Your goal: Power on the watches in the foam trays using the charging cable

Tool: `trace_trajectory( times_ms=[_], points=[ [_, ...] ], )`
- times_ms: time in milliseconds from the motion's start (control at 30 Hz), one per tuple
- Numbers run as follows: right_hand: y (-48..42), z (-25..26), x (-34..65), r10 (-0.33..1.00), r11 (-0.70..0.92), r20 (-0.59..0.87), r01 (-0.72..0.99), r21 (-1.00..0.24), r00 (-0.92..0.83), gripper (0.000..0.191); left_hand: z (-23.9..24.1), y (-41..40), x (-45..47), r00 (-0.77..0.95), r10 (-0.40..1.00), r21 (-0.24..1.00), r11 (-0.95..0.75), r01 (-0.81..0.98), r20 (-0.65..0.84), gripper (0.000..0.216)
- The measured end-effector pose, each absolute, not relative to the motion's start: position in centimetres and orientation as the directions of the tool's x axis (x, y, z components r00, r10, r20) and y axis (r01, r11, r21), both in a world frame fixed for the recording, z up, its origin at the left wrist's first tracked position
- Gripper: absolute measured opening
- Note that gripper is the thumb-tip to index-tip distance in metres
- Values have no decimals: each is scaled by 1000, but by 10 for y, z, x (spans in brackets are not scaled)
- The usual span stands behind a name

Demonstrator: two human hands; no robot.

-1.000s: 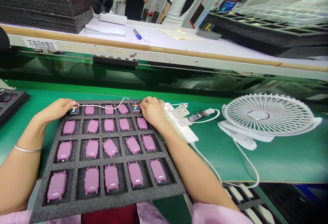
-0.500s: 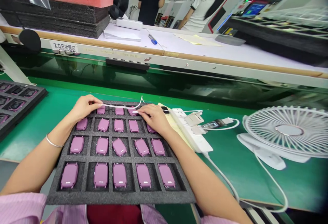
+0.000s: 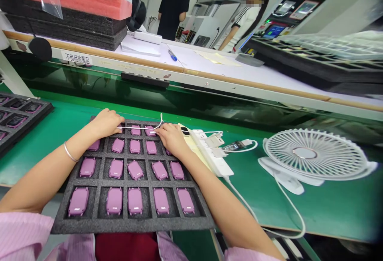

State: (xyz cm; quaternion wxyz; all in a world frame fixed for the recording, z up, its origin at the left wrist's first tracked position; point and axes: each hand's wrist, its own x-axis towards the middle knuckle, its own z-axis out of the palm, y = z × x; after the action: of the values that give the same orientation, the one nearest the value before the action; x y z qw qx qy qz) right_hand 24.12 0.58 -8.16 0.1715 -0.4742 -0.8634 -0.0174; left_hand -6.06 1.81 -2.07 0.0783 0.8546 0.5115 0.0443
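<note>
Purple watches (image 3: 135, 201) sit in the foam tray (image 3: 134, 226); my right grip (image 3: 172, 137) pinches a cable tip (image 3: 153, 132) over its far row, where I cannot tell whether my left grip (image 3: 107, 123) is closed.

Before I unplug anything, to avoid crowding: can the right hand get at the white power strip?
Probably yes: the white power strip lies close by the right hand, with only yellow paper and a small dark object between. The hand seems to hold a white cable tip, which may need releasing first.
</note>
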Motion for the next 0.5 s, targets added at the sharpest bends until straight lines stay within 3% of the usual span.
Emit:
trace_trajectory(
  times_ms=[233,367,500],
  points=[
    [13,-68,235,888,451,182,876,-173,-422,30,-32,31,-78,317,948,450,-294,843,24,50],
    [33,-52,230,922,386,58,906,-175,-382,27,-38,29,-83,341,939,514,-275,813,-37,54],
    [37,-51,221,941,337,46,932,-131,-334,26,-38,26,-85,372,926,553,-274,787,-70,61]
  ],
)
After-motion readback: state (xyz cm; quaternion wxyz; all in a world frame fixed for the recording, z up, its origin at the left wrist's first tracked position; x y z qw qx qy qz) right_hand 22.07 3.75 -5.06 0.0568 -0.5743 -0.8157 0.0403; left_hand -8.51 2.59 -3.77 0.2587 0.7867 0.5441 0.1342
